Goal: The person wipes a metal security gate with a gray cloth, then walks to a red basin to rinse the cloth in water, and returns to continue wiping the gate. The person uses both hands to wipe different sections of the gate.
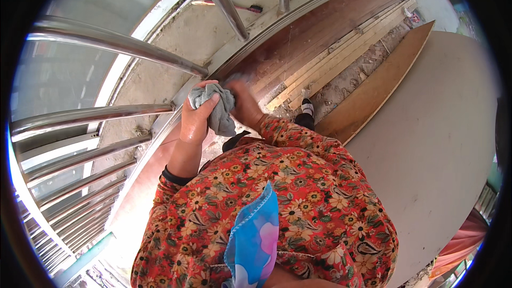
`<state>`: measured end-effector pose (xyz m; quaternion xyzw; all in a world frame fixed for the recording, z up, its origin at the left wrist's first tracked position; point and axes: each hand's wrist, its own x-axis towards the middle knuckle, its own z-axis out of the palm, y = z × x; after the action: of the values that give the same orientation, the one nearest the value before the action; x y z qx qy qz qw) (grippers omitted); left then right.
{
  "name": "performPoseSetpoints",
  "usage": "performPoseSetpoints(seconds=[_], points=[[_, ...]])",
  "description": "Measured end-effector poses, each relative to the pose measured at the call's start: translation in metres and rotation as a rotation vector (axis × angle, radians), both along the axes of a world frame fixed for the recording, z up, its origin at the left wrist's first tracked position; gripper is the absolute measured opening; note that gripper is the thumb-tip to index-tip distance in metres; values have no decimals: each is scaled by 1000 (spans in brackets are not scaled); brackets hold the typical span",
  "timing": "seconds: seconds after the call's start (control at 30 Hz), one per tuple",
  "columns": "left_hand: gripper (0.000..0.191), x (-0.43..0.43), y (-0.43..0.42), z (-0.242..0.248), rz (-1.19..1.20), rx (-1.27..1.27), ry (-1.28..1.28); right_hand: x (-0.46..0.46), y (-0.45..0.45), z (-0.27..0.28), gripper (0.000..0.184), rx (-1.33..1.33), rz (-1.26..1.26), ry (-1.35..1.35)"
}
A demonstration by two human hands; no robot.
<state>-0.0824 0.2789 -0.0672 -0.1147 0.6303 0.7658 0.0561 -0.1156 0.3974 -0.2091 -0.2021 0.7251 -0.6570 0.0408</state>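
A bunched grey-green cloth (pixel 219 109) is gripped in my left hand (pixel 197 118), whose thumb presses on its front. My right hand (pixel 245 102) is just to the right of the cloth, blurred, with its fingers partly hidden. Whether it grips part of the cloth I cannot tell. Both hands are beside the window ledge, near the foot of a shiny metal bar (pixel 168 54). My left wrist looks wet.
Metal window bars (pixel 96 118) line the left side. Brushes (pixel 240 7) lie on the sill (pixel 176 28) behind them. Wooden planks (pixel 344 60), rubble, a brown board (pixel 372 88) and a large grey panel (pixel 432 128) are at the right.
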Motion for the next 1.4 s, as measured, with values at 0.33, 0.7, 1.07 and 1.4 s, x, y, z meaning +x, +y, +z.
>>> performPoseSetpoints(seconds=[0.33,0.7,1.07,1.4], points=[[35,15,-9,11,139,149,93,-80,116,96,41,146,-476,496],[31,1,2,10,197,269,91,-99,86,128,35,402,-258,446],[27,-6,14,9,219,215,89,-104,99,133,49,482,-142,517],[22,-10,18,5,289,220,92,-149,197,145,42,376,-479,549]])
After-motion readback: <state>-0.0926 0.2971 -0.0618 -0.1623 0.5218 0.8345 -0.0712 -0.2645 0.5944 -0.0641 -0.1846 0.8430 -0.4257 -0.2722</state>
